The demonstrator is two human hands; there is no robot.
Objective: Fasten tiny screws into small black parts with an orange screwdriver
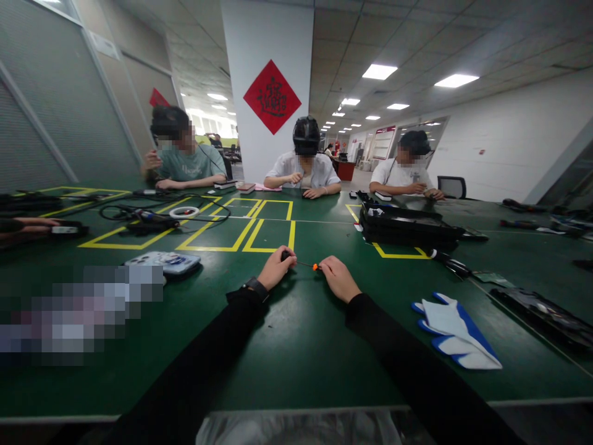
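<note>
Over the green table my left hand, with a dark watch at the wrist, is closed around the black handle of a small screwdriver. Its thin metal shaft points right, towards my right hand. Those right fingers are pinched on a small orange piece at the far end of the shaft. The exact kind of this piece is too small to make out. Both hands are a little above the tabletop, close together.
A white and blue glove lies to the right, near a dark device part. Black trays stand beyond. At left are a phone-like case and cables. Yellow tape marks the table. Several people sit around it.
</note>
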